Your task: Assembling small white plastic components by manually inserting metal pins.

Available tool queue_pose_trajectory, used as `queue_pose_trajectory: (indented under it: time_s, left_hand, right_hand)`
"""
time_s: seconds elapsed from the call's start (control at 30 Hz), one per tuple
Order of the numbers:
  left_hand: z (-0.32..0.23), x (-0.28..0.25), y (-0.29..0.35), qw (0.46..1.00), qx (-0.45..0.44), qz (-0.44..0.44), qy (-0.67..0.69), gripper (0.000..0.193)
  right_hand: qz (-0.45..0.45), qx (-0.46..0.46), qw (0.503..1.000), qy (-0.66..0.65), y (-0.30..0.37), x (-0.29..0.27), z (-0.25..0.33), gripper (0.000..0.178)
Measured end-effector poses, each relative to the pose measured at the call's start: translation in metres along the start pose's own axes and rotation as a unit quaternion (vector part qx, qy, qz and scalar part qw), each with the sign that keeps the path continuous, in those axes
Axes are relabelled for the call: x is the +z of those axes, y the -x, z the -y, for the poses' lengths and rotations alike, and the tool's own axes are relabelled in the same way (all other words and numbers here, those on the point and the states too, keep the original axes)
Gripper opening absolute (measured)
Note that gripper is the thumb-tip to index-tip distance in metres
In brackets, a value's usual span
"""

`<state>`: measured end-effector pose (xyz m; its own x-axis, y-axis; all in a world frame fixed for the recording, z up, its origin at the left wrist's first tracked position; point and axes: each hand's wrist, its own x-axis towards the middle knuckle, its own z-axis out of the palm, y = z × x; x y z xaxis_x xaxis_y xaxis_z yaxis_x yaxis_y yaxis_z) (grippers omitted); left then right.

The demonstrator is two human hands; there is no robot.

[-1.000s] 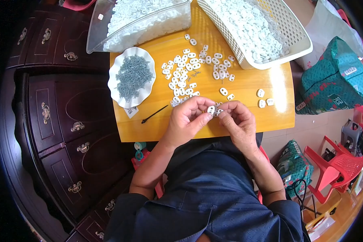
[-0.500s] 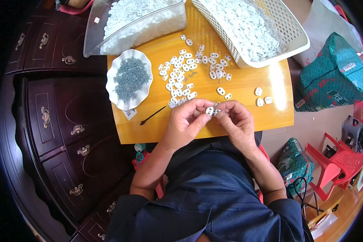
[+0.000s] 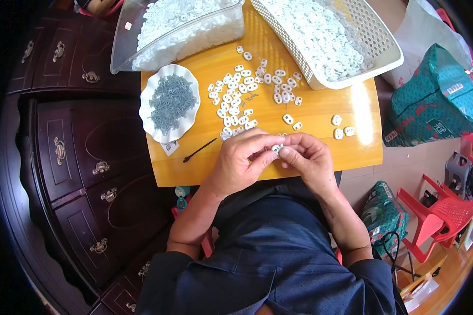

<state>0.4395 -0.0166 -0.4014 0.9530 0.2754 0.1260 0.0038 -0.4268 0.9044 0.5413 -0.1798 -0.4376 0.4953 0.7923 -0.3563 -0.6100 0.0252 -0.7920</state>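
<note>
Over the near edge of the table, my left hand (image 3: 240, 161) and my right hand (image 3: 311, 160) meet fingertip to fingertip. Between them they pinch a small white plastic piece with holes (image 3: 277, 149), mostly covered by the fingers. Beyond my hands lie many loose white two-hole pieces (image 3: 248, 80), oval and rectangular, with a few small grey screws (image 3: 251, 97) among them. Left of these stands a white wavy-rimmed dish (image 3: 194, 114) heaped with grey screws (image 3: 172, 102). A thin black rod-like tool (image 3: 199, 150) rests on the wood near my left hand.
A clear plastic bin (image 3: 194, 46) and a cream perforated basket (image 3: 390, 59), both full of white pieces, stand at the far side. Several white pieces (image 3: 337, 120) lie to the right. Dark drawers (image 3: 108, 142) flank the left; green bags (image 3: 436, 100) and a red chair (image 3: 431, 220) are right.
My left fingers have closed further over the white piece, which now shows less and is turned differently. My right fingers have curled in slightly. The things on the table stay put.
</note>
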Motion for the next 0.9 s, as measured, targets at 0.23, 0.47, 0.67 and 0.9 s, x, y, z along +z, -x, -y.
queue_pose_trajectory:
  time_s: [0.23,0.47,0.67,0.9]
  left_hand:
    - [-0.021,0.011,-0.007,0.999,-0.007,-0.03,-0.032,0.042]
    - [-0.008,0.014,-0.002,0.976,0.089,-0.045,-0.195,0.044]
    - [-0.008,0.013,0.0,0.978,0.081,-0.037,-0.19,0.04]
    - [-0.01,0.012,0.0,0.978,0.07,-0.019,-0.194,0.034]
  right_hand:
    - [-0.006,-0.004,0.999,-0.043,0.0,0.006,0.005,0.014]
    - [0.006,-0.01,0.999,-0.036,0.001,0.001,0.003,0.014]
    - [0.0,0.021,1.0,-0.023,0.0,0.0,0.002,0.02]
    - [-0.001,0.004,1.0,0.017,0.002,0.0,0.001,0.022]
